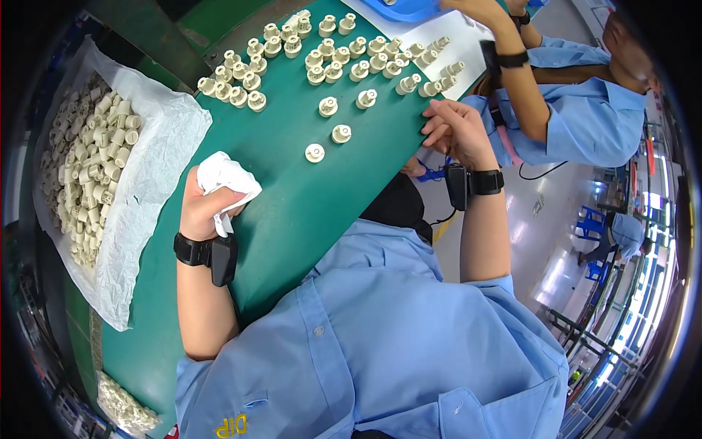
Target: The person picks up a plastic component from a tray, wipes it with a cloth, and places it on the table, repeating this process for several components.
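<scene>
My left hand (196,212) is closed round a crumpled white cloth (228,179) above the green table. My right hand (461,132) is by the table's right edge, just short of the nearest cream plastic parts; its fingers are loosely bent and apart, and I see nothing in them. Several small round cream plastic parts stand upright in loose groups across the far half of the table. Closest to me are one part (314,153) and another part (341,134), between my two hands. A few parts (431,88) lie tilted close to my right hand.
On the left, a box lined with a white plastic sheet (164,146) holds a heap of cream caps (95,168). A clear bag of small parts (124,406) lies lower left. A co-worker's arm (515,88) reaches over white paper and a blue tray (409,9) at the far right.
</scene>
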### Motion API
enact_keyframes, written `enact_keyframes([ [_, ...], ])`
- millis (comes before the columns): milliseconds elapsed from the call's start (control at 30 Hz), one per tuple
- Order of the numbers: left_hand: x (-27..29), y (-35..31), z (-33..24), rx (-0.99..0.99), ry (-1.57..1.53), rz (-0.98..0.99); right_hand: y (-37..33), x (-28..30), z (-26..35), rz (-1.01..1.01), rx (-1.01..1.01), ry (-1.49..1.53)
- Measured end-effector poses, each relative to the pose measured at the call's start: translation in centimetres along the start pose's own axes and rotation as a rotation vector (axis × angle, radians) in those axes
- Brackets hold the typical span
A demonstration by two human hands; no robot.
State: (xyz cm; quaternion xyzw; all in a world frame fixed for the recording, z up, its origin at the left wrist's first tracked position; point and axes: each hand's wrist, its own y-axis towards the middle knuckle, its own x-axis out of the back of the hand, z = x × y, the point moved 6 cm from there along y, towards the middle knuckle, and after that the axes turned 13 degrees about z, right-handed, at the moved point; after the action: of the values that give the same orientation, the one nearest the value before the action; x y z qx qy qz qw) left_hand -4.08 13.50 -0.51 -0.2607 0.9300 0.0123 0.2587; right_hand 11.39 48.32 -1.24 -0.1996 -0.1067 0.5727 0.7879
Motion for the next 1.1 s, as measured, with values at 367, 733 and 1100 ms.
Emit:
enact_keyframes([
  [367,-0.1,0.0,0.0,-0.009,0.009,0.019,0.3,4.2,2.1,-0.259,-0.106,-0.162],
  [733,0.4,0.0,0.4,0.005,0.008,0.031,1.5,4.7,2.7,-0.136,-0.258,-0.259],
  [1100,0.3,0.2,0.2,0.007,0.053,0.014,2.0,4.5,3.3,-0.084,-0.261,-0.329],
])
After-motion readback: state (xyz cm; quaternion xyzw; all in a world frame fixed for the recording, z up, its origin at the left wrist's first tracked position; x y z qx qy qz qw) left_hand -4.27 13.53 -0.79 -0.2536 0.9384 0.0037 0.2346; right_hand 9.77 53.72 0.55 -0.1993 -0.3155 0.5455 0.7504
